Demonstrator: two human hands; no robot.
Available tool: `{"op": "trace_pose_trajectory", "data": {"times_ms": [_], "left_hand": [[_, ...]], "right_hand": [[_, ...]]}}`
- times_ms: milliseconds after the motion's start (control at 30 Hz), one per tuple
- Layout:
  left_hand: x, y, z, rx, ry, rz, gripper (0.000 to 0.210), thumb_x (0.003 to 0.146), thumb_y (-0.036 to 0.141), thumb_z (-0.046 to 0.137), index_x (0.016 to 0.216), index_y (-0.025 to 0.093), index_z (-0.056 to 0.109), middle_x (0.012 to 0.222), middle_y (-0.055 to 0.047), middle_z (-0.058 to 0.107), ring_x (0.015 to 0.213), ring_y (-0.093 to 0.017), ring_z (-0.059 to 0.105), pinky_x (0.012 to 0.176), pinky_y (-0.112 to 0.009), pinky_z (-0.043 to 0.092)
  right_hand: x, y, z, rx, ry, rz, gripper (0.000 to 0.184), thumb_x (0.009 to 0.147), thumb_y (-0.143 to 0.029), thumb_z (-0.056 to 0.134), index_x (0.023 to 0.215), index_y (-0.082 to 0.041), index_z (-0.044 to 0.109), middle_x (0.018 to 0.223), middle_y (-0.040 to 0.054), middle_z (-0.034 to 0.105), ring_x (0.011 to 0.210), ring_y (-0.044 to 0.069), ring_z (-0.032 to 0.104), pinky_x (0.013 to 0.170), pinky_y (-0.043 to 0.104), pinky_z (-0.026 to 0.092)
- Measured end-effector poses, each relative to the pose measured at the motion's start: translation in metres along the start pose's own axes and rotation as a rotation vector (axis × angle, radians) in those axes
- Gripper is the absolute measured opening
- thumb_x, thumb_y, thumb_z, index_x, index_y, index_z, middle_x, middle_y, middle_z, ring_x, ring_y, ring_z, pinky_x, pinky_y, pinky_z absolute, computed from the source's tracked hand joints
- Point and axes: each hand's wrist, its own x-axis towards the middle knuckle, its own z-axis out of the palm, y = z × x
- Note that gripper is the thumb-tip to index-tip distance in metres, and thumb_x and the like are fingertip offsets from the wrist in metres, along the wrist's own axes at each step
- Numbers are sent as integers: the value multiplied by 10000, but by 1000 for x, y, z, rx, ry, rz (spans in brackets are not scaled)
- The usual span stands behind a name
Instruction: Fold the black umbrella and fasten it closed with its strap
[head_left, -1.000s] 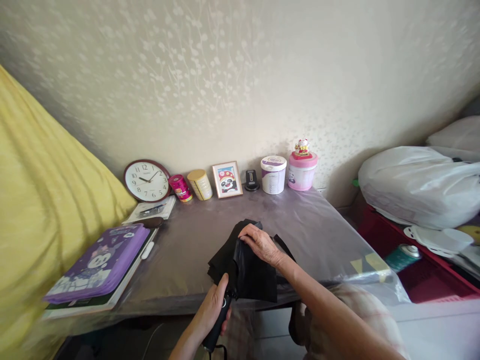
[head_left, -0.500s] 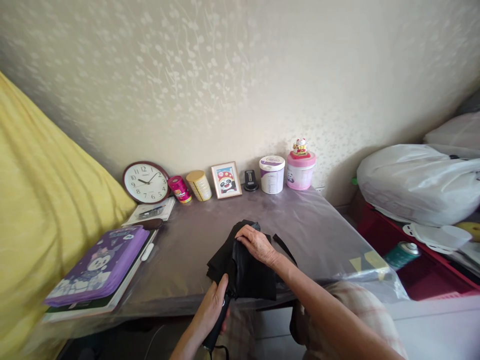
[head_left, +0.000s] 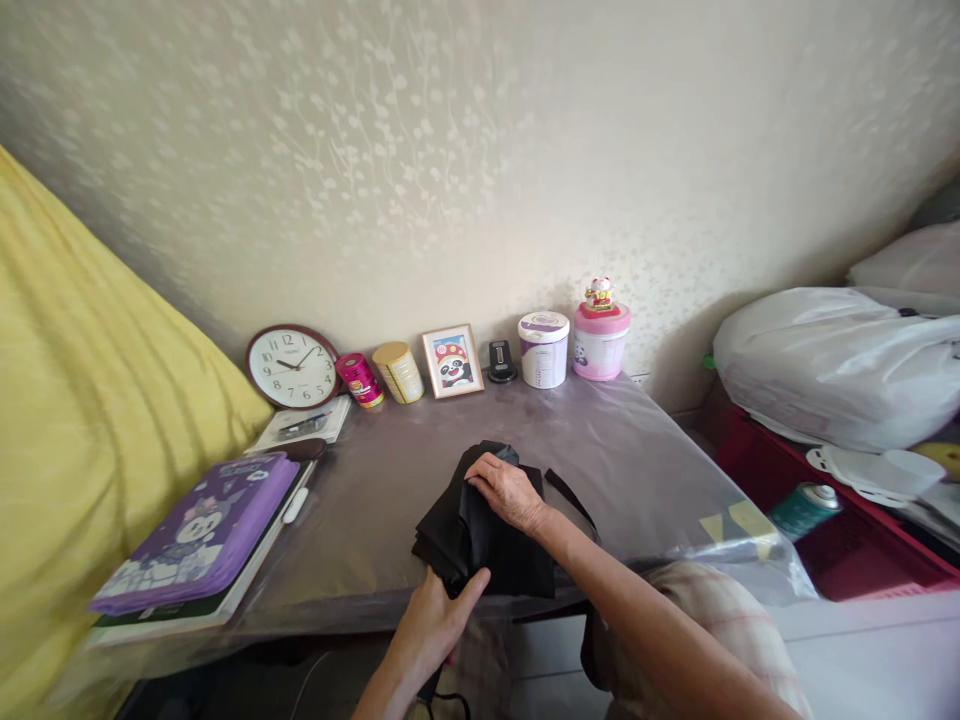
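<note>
A folded black umbrella (head_left: 510, 545) lies over the near edge of the table, its cloth panels loose and its handle end toward me. My right hand (head_left: 506, 490) is closed on the cloth near the far end, fingertips pinching a fold. Lower down, my left hand (head_left: 439, 615) wraps round the handle end just below the cloth, thumb across the near side. That hand hides most of the handle; a dark cord shows beneath it. A loose black strap (head_left: 570, 500) sticks out from the cloth on the right.
Along the wall stand a clock (head_left: 292, 365), a pink can (head_left: 360, 380), a yellow-lidded can (head_left: 399, 372), a picture frame (head_left: 452, 360) and two tubs (head_left: 544, 350). Purple folder (head_left: 199, 530) at left. A red box (head_left: 847, 550) and white bags (head_left: 832, 370) are at right.
My left hand has shifted up the handle toward the cloth, its thumb now stretched across to the right. My right hand has moved slightly left, still on the cloth.
</note>
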Motion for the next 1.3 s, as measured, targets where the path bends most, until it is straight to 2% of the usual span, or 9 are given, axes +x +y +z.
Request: {"op": "trace_pose_trajectory", "data": {"times_ms": [333,500,633,767,900,967,1067,1133,1300], "left_hand": [[3,-3,-2,-105,-20,-41,692,720,671,451,1185,161,508,476,-1,571,372,-210,514,466,-310,387],[7,-8,-1,-96,-20,-58,672,738,702,384,1142,179,502,397,42,456,325,-196,468,371,-283,355],[6,-8,-1,-52,-13,-36,602,760,707,322,906,183,580,361,34,416,327,-201,480,389,-298,391],[5,-9,-1,-14,-9,-25,600,765,728,252,582,218,511,351,6,412,317,-186,467,401,-308,408],[6,-10,-1,-14,-3,-16,608,771,729,234,548,221,482,352,6,418,314,-174,466,388,-293,405],[8,-11,-1,-21,-9,-34,623,777,728,215,574,214,502,357,11,427,312,-168,470,373,-279,396],[10,-13,-2,-14,-14,-57,643,784,723,195,574,208,518,361,14,436,303,-163,471,353,-267,387],[11,-13,-3,-1,-10,-46,657,788,717,193,487,211,485,342,7,422,298,-158,467,362,-266,398],[10,-11,-6,-19,-15,-41,693,784,720,202,372,214,434,335,-14,431,309,-161,491,382,-270,425]], "right_hand": [[-9,-10,-9,51,94,-26,199,895,-206,415,1059,-225,526,1120,61,524,974,137,548,844,259,452],[-41,-21,-13,14,28,-124,195,915,-237,378,979,-209,560,978,63,581,909,158,553,840,299,454],[-49,-5,-1,-127,31,-142,248,913,-225,381,1085,-203,558,1107,90,589,991,205,527,876,380,432],[-26,31,2,-262,81,2,303,901,-202,403,1178,-214,525,1266,86,525,1100,237,481,915,426,404],[-11,42,-10,-325,181,260,308,894,-194,404,1176,-194,529,1303,116,488,1087,242,503,909,446,402],[-15,32,-12,-305,194,190,304,904,-192,378,1162,-177,538,1277,117,509,1093,224,501,935,427,385],[-25,15,-6,-251,39,-113,310,916,-190,361,1168,-210,541,1235,67,554,1107,182,492,958,366,370],[-27,13,-3,-258,-31,-155,321,910,-178,370,1182,-220,535,1250,52,549,1137,186,472,963,364,363],[-15,40,-23,-273,53,316,341,873,-94,346,1118,-176,569,1183,75,584,1086,174,514,958,308,361]]}}
